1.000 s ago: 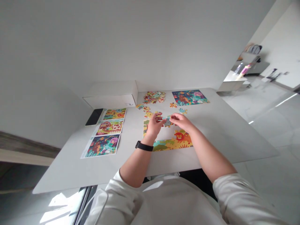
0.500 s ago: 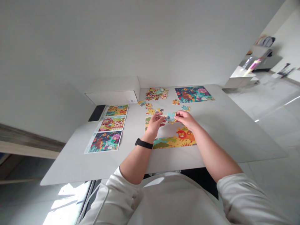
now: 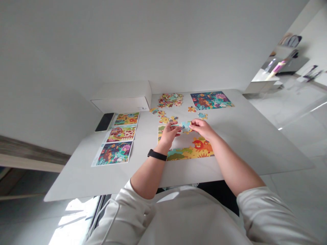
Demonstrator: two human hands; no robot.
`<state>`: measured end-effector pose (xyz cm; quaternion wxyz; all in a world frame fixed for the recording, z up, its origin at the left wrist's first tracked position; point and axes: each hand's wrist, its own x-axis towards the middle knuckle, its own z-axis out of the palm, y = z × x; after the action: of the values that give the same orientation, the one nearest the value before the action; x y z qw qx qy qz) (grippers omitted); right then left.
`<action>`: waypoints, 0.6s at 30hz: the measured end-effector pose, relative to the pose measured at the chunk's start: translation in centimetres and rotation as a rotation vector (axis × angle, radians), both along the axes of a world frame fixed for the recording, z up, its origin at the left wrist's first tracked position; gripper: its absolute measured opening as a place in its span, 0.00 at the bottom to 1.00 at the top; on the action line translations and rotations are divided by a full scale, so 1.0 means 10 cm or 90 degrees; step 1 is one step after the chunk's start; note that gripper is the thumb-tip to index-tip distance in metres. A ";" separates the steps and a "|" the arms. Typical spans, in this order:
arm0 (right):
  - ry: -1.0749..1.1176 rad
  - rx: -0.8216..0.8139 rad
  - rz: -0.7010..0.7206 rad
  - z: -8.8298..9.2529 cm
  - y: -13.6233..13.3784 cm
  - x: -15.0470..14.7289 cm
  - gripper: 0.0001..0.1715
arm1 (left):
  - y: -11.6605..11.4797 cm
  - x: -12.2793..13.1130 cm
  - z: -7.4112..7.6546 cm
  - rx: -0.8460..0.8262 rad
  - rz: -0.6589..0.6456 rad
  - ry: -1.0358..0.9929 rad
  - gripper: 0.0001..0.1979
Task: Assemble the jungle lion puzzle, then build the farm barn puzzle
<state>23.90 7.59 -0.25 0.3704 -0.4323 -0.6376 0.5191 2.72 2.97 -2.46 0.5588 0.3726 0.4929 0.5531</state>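
Note:
Between my two hands are light-blue puzzle pieces (image 3: 185,126), held just above the table. My right hand (image 3: 200,127) pinches their right side with thumb and fingertips. At their left edge, the fingers of my left hand (image 3: 169,133) are closed on a piece too, though its outline is partly hidden. Below the hands lies a partly joined jigsaw puzzle (image 3: 190,152) with lions, bushes and yellow ground. My left hand and wrist cover some of its left side. Loose yellow puzzle pieces (image 3: 164,119) lie just beyond my left hand, and a loose blue piece (image 3: 203,116) beyond my right.
A heap of puzzle pieces (image 3: 170,99) lies at the table's back, beside a white box (image 3: 121,103). To the right of the heap is a finished dark-blue puzzle (image 3: 212,100). Picture sheets (image 3: 114,153) and a black phone (image 3: 105,122) lie on the left.
Both hands keep nearly the same place and grip on the blue pieces. The view has shifted very slightly.

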 end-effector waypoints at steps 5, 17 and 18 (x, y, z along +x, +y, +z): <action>-0.002 -0.005 -0.013 0.01 0.00 0.01 0.28 | 0.01 0.01 0.01 -0.001 0.009 -0.003 0.27; 0.016 -0.003 -0.056 -0.01 0.06 0.07 0.28 | 0.03 0.06 -0.11 0.066 0.013 0.120 0.20; 0.014 -0.002 -0.062 -0.01 0.07 0.09 0.27 | 0.03 0.05 -0.11 0.113 0.021 0.171 0.20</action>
<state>24.83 8.34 -0.34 0.4014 -0.4579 -0.6107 0.5063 3.27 3.27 -3.60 0.4432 0.4831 0.5184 0.5490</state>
